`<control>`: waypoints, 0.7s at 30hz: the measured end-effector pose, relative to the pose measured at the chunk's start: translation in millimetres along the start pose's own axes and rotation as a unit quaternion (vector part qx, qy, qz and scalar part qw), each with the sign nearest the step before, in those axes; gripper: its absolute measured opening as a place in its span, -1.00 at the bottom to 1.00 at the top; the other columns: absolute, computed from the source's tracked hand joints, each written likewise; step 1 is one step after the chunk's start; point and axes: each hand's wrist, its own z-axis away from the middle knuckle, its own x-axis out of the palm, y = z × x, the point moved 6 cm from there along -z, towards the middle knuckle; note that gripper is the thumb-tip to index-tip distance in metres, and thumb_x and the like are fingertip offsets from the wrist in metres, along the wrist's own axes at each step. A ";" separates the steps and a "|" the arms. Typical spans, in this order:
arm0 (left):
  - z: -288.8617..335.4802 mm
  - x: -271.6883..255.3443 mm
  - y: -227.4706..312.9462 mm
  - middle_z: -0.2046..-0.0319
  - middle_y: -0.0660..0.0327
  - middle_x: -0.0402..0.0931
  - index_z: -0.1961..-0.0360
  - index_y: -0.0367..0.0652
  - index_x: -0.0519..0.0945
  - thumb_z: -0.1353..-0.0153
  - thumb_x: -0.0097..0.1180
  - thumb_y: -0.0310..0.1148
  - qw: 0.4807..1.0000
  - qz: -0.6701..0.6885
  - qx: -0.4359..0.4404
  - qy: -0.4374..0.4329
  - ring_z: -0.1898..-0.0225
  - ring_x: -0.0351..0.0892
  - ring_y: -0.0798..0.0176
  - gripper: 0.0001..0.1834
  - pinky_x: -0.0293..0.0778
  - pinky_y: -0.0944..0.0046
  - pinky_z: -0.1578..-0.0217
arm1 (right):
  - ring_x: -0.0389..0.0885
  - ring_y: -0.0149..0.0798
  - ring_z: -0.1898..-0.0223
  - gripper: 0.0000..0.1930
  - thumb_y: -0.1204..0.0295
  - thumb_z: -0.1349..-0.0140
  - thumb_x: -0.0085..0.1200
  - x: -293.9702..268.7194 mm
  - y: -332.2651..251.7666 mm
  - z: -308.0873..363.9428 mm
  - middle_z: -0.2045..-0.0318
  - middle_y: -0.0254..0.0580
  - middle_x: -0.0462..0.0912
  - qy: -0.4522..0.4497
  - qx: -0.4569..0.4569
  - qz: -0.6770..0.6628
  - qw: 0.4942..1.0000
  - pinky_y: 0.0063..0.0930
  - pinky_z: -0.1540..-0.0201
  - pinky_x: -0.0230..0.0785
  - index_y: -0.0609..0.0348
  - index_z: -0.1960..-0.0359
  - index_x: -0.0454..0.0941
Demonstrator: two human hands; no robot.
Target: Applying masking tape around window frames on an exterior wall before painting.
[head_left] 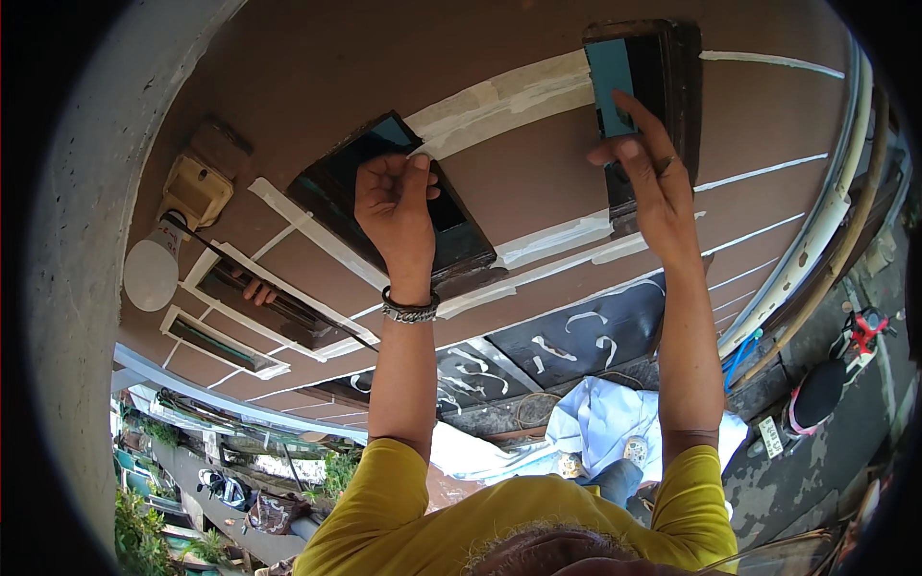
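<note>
Both my arms reach up to a brown wall (538,182) marked with white strips. My left hand (397,206) is closed in a pinch at the end of a broad band of white masking tape (509,106), in front of the left dark-framed window (461,226). Across the right dark-framed window (653,77) my right hand (658,182) is raised, its index finger stretched out and apart from the thumb. Nothing shows between those fingers. Between the two windows, another white strip (557,240) runs lower on the wall.
On the left are a white bulb-shaped lamp (151,274) and a beige wall box (199,189). Fingers (254,288) show at a lower window. Below lie a pale blue sheet (600,413) and a dark panel (576,331). Pipes (840,226) and a motorbike (816,394) are on the right.
</note>
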 end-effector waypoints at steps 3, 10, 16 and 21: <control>0.3 0.5 3.5 0.40 0.23 0.57 0.20 -0.28 0.51 -0.17 0.27 -0.48 1.000 0.008 0.001 0.011 0.43 0.55 0.45 -0.77 0.50 0.49 0.47 | 0.50 -0.42 0.41 -0.55 0.11 -0.44 -0.12 9.1 -9.4 5.9 0.50 -0.26 0.54 -0.032 -0.025 0.004 0.999 -0.52 0.22 0.37 0.14 -0.19 0.45; 2.5 -10.1 6.6 0.41 0.27 0.61 0.24 -0.29 0.66 -0.15 0.31 -0.42 0.993 -0.107 0.043 0.015 0.44 0.48 0.50 -0.81 0.38 0.49 0.43 | 0.54 -0.40 0.37 -0.59 0.16 -0.44 -0.11 9.6 1.3 8.5 0.48 -0.23 0.56 -0.042 0.009 0.033 0.999 -0.52 0.19 0.39 0.17 -0.13 0.50; 10.6 -4.3 21.6 0.45 0.30 0.59 0.28 -0.25 0.67 -0.15 0.31 -0.40 0.972 -0.162 0.168 0.020 0.48 0.44 0.53 -0.84 0.33 0.51 0.45 | 0.52 -0.42 0.37 -0.63 0.21 -0.43 -0.08 23.1 7.5 19.9 0.47 -0.22 0.55 -0.046 0.011 0.021 0.999 -0.52 0.26 0.37 0.18 -0.09 0.54; -0.7 -6.9 14.4 0.45 0.26 0.59 0.09 -0.24 0.57 -0.17 0.28 -0.44 0.998 -0.022 -0.051 -0.013 0.50 0.45 0.52 -0.71 0.33 0.49 0.49 | 0.60 -0.25 0.37 -0.71 0.34 -0.31 0.03 36.3 5.6 25.5 0.35 -0.10 0.64 -0.047 0.007 0.083 0.995 -0.40 0.25 0.41 0.19 0.01 0.58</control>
